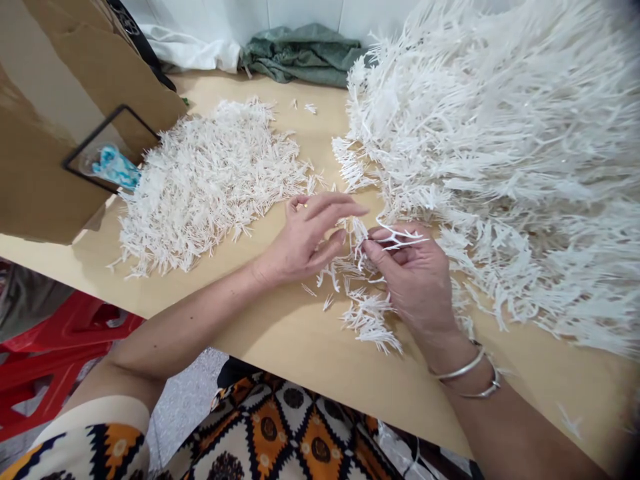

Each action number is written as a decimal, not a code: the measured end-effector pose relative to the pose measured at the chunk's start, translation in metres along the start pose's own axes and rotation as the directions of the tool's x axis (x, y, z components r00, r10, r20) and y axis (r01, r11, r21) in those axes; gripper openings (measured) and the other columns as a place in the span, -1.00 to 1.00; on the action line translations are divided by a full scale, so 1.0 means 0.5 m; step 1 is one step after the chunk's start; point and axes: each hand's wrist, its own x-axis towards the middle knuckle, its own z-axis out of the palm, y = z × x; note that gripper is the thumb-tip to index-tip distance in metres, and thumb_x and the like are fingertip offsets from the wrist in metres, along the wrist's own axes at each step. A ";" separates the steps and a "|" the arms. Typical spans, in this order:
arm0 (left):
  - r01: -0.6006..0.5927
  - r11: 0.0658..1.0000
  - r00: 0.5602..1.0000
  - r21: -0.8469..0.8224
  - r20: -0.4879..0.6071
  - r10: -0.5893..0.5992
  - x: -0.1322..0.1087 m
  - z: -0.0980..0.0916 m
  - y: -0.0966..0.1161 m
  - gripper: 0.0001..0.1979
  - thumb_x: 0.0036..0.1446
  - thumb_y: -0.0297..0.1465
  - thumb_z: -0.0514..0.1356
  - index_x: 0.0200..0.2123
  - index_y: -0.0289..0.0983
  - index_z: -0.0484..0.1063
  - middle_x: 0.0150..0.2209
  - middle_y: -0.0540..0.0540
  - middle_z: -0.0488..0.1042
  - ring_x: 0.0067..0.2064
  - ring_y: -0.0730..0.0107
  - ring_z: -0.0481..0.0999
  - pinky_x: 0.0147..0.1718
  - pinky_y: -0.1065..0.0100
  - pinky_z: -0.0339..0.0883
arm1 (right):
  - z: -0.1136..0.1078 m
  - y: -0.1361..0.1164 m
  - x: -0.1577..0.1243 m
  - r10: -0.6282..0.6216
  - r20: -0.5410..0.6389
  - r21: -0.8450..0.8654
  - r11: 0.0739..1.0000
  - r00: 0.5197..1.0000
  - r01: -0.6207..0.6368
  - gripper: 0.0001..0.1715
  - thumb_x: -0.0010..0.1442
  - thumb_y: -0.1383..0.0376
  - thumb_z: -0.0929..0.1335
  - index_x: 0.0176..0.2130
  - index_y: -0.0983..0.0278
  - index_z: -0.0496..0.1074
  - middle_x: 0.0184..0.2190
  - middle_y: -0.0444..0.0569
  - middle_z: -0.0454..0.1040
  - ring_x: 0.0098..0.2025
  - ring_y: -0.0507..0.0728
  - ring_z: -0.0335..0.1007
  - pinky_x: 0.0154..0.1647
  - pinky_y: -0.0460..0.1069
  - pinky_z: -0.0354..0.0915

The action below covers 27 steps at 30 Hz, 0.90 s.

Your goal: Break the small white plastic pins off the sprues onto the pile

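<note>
Between the thumb and fingers of my right hand (pixel 417 277) is a white branched plastic sprig (pixel 400 239), its thin forked tips sticking out over the knuckles. My left hand (pixel 317 233) is just to the left, fingers stretched and thumb apart, with nothing visibly gripped. Below and between the hands, loose white sprigs (pixel 370 317) lie on the table (pixel 280 327). Further left spreads a low heap of small white sprigs (pixel 215 180). A much taller pile of white branched pieces (pixel 500 147) rises to the right of my right hand.
A cardboard box (pixel 60 120) stands at the left, with a black wire frame and a clear cup holding something blue and white (pixel 117 167). Dark green cloth (pixel 303 52) and white cloth (pixel 190 48) lie along the tiled wall. Red plastic stools (pixel 60 347) are below the table's left edge.
</note>
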 end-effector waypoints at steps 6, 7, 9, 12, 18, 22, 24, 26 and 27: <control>0.015 0.997 0.989 -0.080 0.150 -0.003 0.001 0.002 -0.006 -0.74 0.49 -0.15 0.07 -0.04 -0.19 0.40 0.00 -0.05 0.62 0.09 0.34 0.56 0.17 0.16 0.06 | 0.002 -0.005 -0.002 -0.033 0.058 -0.041 0.999 0.998 0.035 -0.84 0.18 0.34 0.51 -0.23 0.16 0.50 -0.32 -0.13 0.59 -0.33 0.03 0.53 -0.28 -0.04 0.53; 0.027 0.995 0.986 -0.094 0.168 -0.011 0.001 0.003 -0.009 -0.73 0.48 -0.13 0.07 -0.08 -0.19 0.40 -0.03 -0.04 0.61 0.06 0.35 0.56 0.14 0.18 0.09 | 0.003 -0.004 -0.003 -0.041 0.055 -0.047 0.998 0.998 0.043 -0.85 0.18 0.34 0.51 -0.23 0.16 0.50 -0.31 -0.13 0.59 -0.30 0.04 0.55 -0.24 -0.03 0.54; 0.042 0.991 0.981 -0.126 0.196 -0.016 0.000 0.004 -0.014 -0.72 0.48 -0.12 0.06 -0.13 -0.20 0.38 -0.11 -0.02 0.60 -0.02 0.39 0.56 0.09 0.21 0.13 | 0.002 -0.003 -0.005 -0.042 0.041 -0.057 0.997 0.998 0.045 -0.85 0.19 0.35 0.50 -0.22 0.16 0.51 -0.30 -0.14 0.59 -0.28 0.03 0.55 -0.21 -0.03 0.54; 0.056 0.986 0.980 -0.157 0.197 -0.025 -0.001 0.007 -0.018 -0.72 0.48 -0.13 0.09 -0.12 -0.20 0.40 -0.22 0.04 0.59 -0.17 0.46 0.57 0.08 0.22 0.17 | 0.001 -0.003 -0.007 -0.020 0.048 -0.047 0.999 0.999 0.023 -0.82 0.18 0.36 0.51 -0.20 0.16 0.51 -0.29 -0.14 0.60 -0.29 0.04 0.55 -0.23 -0.02 0.53; 0.088 0.954 0.992 -0.286 0.116 -0.056 -0.001 0.012 -0.027 -0.75 0.41 -0.16 0.20 -0.17 -0.23 0.48 -0.34 0.03 0.58 -0.32 0.52 0.53 -0.22 0.38 0.35 | -0.003 -0.014 -0.008 -0.096 0.068 -0.090 0.991 0.993 0.102 -0.77 0.14 0.43 0.52 -0.20 0.17 0.53 -0.26 -0.12 0.62 -0.23 0.07 0.59 -0.16 0.01 0.53; 0.112 0.953 0.990 -0.281 0.116 -0.082 -0.003 0.009 -0.029 -0.84 0.38 -0.27 0.25 -0.18 -0.24 0.51 -0.31 0.00 0.61 -0.30 0.51 0.55 -0.25 0.41 0.38 | -0.005 -0.018 -0.007 -0.128 0.039 -0.134 0.982 0.991 0.132 -0.79 0.15 0.44 0.51 -0.21 0.18 0.54 -0.27 -0.12 0.61 -0.25 0.05 0.56 -0.22 -0.02 0.50; 0.116 0.957 0.990 -0.264 0.111 -0.090 -0.003 0.007 -0.030 -0.86 0.37 -0.29 0.26 -0.20 -0.24 0.52 -0.30 0.00 0.62 -0.29 0.50 0.56 -0.22 0.39 0.38 | -0.007 -0.016 -0.005 -0.094 0.039 -0.101 0.990 0.995 0.098 -0.77 0.16 0.42 0.51 -0.17 0.18 0.54 -0.25 -0.10 0.62 -0.24 0.05 0.57 -0.19 -0.01 0.52; 0.105 0.966 0.993 -0.235 0.083 -0.088 -0.002 0.006 -0.029 -0.84 0.37 -0.26 0.26 -0.20 -0.22 0.52 -0.30 0.01 0.64 -0.27 0.47 0.58 -0.14 0.34 0.37 | -0.008 -0.011 -0.003 -0.039 0.069 -0.043 0.998 0.997 0.042 -0.71 0.16 0.38 0.52 -0.10 0.18 0.53 -0.18 -0.08 0.64 -0.18 0.07 0.58 -0.11 0.02 0.53; 0.091 0.972 0.995 -0.217 0.067 -0.079 -0.002 0.006 -0.029 -0.83 0.38 -0.24 0.26 -0.20 -0.22 0.52 -0.29 0.02 0.64 -0.26 0.47 0.59 -0.10 0.30 0.35 | -0.008 -0.008 -0.002 -0.011 0.104 -0.014 1.000 0.995 0.013 -0.66 0.15 0.36 0.52 -0.06 0.18 0.52 -0.15 -0.06 0.64 -0.14 0.09 0.59 -0.09 0.03 0.53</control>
